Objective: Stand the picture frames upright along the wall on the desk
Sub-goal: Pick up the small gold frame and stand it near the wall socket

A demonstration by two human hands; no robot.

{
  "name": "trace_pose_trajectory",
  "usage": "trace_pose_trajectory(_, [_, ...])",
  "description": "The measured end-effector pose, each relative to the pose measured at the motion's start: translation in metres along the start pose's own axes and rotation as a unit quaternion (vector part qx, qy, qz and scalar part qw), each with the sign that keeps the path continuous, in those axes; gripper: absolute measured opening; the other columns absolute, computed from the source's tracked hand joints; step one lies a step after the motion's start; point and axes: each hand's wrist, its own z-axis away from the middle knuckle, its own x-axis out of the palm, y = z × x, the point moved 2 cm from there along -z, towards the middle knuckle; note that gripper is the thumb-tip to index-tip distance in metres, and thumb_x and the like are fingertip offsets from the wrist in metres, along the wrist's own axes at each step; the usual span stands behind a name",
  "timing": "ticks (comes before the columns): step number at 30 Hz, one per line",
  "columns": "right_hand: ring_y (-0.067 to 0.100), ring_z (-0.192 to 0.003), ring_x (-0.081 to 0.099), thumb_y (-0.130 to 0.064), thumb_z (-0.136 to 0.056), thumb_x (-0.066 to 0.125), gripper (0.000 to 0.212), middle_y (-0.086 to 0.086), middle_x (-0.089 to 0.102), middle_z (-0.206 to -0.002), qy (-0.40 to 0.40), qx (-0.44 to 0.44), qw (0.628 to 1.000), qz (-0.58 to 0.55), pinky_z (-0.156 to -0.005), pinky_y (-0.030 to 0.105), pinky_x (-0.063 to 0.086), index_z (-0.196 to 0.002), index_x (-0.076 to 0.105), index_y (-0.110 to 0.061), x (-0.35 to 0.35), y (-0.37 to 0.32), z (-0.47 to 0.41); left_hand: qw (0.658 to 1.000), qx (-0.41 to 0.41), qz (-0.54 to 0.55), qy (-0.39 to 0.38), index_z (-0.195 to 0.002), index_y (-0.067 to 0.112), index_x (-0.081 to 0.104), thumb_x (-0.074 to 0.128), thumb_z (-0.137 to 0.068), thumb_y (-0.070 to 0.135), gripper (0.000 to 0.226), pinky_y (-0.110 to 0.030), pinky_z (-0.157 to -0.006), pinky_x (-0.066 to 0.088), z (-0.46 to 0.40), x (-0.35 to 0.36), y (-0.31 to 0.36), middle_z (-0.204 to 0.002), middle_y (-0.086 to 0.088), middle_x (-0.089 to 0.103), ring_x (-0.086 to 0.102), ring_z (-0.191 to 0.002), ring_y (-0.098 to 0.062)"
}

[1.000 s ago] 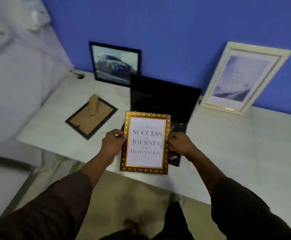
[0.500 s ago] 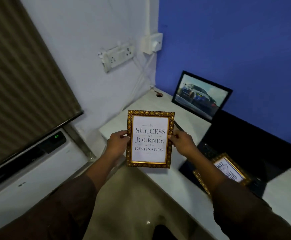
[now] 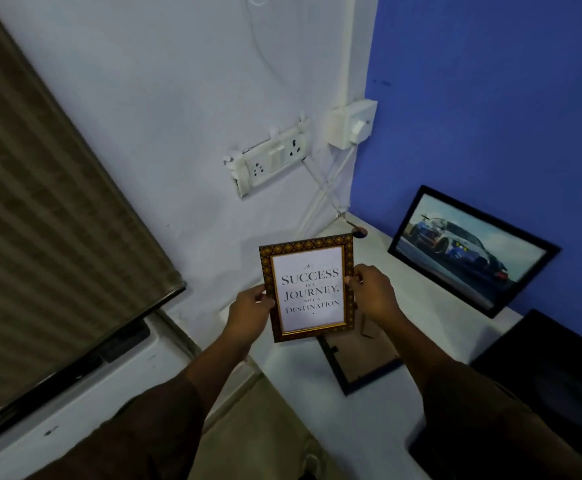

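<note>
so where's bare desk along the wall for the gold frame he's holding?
Best patch: the corner strip between the white wall, the cable hole and the car picture, just behind the gold frame. Crowded: the face-down frame lies under the right hand; the laptop fills the right. Left hand is over the desk's edge.

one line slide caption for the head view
Both hands, left and right, hold the gold quote frame above the desk corner, near the leaning car picture.

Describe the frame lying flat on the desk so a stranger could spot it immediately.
Start at the blue wall with the car picture leaning against it. On the white desk in front, under the right hand, lies a dark frame, face down, brown backing showing.
</note>
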Motion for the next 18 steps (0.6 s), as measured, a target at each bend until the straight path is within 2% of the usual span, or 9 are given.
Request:
trace_pose_trajectory(3, [0.032, -0.091, 0.063, -0.026, -0.099, 0.054, 0.022, 0.016, 0.064, -0.099, 0.011, 0.002, 1.000, 0.021, -0.077, 0.040, 0.051, -0.093, 0.063, -0.007, 0.002, 0.001, -0.041, 1.000, 0.000, -0.024, -0.012, -0.123, 0.023, 0.071, 0.049, -0.093, 0.006, 0.041, -0.019, -0.070, 0.045, -0.034, 0.008, 0.008, -0.114, -0.001, 0.072, 0.064, -0.103, -0.018])
trace_pose_trajectory(6, [0.032, -0.086, 0.063, -0.023, -0.098, 0.055, 0.025, 0.015, 0.063, -0.088, 0.002, 0.001, 1.000, 0.021, -0.070, 0.036, 0.045, -0.077, 0.058, -0.009, 0.005, 0.001, -0.079, 0.999, -0.023, -0.027, -0.032, -0.128, 0.020, 0.069, 0.052, -0.093, 0.008, 0.041, -0.019, -0.070, 0.044, -0.070, 0.015, 0.010, -0.122, -0.002, 0.070, 0.063, -0.111, -0.021])
trace_pose_trajectory(9, [0.031, -0.080, 0.063, -0.017, -0.097, 0.054, 0.038, 0.008, 0.057, -0.077, 0.003, -0.005, 0.999, 0.031, -0.067, 0.034, 0.044, -0.060, 0.042, -0.020, 0.009, -0.001, -0.109, 0.997, -0.043, -0.034, -0.047, -0.136, 0.023, 0.062, 0.057, -0.094, 0.021, 0.043, -0.025, -0.082, 0.045, -0.101, 0.019, 0.010, -0.136, -0.002, 0.064, 0.060, -0.121, -0.022])
trace_pose_trajectory(11, [0.033, -0.080, 0.066, -0.014, -0.095, 0.054, 0.035, 0.009, 0.062, -0.077, -0.002, 0.001, 1.000, 0.025, -0.067, 0.036, 0.049, -0.061, 0.046, -0.017, 0.013, 0.001, -0.131, 0.996, -0.058, -0.038, -0.051, -0.138, 0.024, 0.061, 0.060, -0.093, 0.029, 0.045, -0.028, -0.090, 0.044, -0.120, 0.023, 0.012, -0.139, -0.001, 0.062, 0.059, -0.123, -0.022])
trace_pose_trajectory(15, [0.035, -0.080, 0.067, -0.014, -0.094, 0.052, 0.021, 0.019, 0.070, -0.084, -0.012, 0.005, 1.000, 0.007, -0.073, 0.044, 0.056, -0.075, 0.060, -0.008, 0.021, -0.006, -0.166, 0.994, -0.081, -0.054, -0.053, -0.144, 0.026, 0.055, 0.059, -0.094, 0.039, 0.052, -0.038, -0.106, 0.046, -0.151, 0.026, 0.010, -0.145, 0.002, 0.058, 0.057, -0.127, -0.021])
trace_pose_trajectory(18, [0.036, -0.079, 0.068, -0.015, -0.094, 0.048, 0.024, 0.019, 0.070, -0.083, -0.031, -0.015, 0.999, -0.004, -0.070, 0.045, 0.056, -0.074, 0.060, -0.009, 0.029, -0.008, -0.190, 0.993, -0.095, -0.047, -0.046, -0.144, 0.022, 0.055, 0.060, -0.096, 0.031, 0.048, -0.031, -0.099, 0.046, -0.172, 0.027, 0.004, -0.142, 0.004, 0.059, 0.058, -0.123, -0.018])
